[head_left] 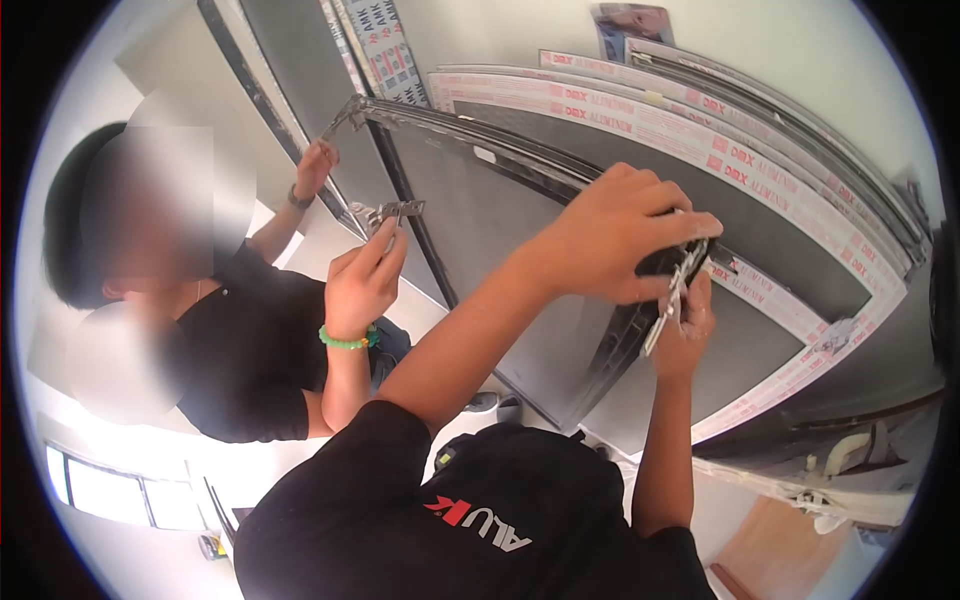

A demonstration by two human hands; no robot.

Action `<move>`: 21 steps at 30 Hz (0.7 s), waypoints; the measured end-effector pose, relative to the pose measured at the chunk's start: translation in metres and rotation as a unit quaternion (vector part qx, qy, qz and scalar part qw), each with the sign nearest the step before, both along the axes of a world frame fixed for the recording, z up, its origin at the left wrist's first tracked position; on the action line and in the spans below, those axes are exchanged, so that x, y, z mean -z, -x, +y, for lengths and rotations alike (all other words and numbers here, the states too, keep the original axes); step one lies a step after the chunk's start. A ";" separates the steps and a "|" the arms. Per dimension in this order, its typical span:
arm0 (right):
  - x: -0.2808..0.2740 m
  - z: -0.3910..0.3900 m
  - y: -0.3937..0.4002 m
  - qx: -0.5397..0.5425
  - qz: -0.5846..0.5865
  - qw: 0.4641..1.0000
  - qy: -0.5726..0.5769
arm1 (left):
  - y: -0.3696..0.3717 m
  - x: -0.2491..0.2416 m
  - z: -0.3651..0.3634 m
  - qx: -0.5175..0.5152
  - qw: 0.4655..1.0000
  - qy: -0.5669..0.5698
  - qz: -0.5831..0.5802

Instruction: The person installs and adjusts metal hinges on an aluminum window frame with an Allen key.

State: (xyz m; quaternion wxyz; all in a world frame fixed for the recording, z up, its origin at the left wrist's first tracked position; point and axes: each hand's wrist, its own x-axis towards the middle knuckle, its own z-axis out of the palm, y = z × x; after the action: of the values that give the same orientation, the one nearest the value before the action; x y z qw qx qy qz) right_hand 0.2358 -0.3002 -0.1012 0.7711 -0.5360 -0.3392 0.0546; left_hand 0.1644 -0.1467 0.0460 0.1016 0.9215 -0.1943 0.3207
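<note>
A dark framed panel (480, 210) stands tilted in front of me. At its near upper corner my left hand (625, 235) grips the black frame end and a metal hinge-like bracket (672, 300) from above, thumb and fingers bent round it. My right hand (687, 330) is just below, its fingers closed against the same bracket from behind; part of them is hidden. Another metal bracket (405, 209) is held up in a co-worker's hand (362, 285), left of my arm. The co-worker's other hand (316, 168) touches a metal piece (343, 118) at the panel's far corner.
The co-worker (250, 330), in a black shirt, stands at the left. Several frames with DBX ALUMINUM tape (740, 165) lean against the wall behind the panel. A taped frame (385, 45) stands at the top. A wooden board (770, 550) lies at lower right.
</note>
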 end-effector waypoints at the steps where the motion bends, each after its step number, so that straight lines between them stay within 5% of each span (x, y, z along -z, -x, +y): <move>1: -0.003 0.004 0.002 0.031 -0.008 0.999 -0.006 | 0.002 -0.004 0.001 0.012 1.000 -0.011 -0.005; 6: 0.002 0.000 -0.005 0.122 -0.124 0.983 0.060 | -0.002 0.007 0.005 0.006 0.999 -0.039 -0.026; 12: 0.000 -0.001 -0.003 0.090 -0.126 0.988 0.019 | -0.008 0.017 0.006 0.006 0.994 -0.062 -0.093; 15: -0.003 0.003 0.004 0.033 -0.020 0.999 -0.019 | -0.009 0.014 0.013 0.017 0.992 -0.081 -0.096; 21: -0.004 0.000 0.006 0.090 -0.057 0.994 0.031 | -0.001 0.000 0.003 0.030 0.994 -0.089 -0.051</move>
State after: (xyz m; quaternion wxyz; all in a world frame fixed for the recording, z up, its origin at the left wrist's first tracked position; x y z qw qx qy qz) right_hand 0.2301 -0.3002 -0.0977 0.7349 -0.5907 -0.3312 -0.0355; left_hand 0.1653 -0.1435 0.0458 0.0187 0.9029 -0.2550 0.3455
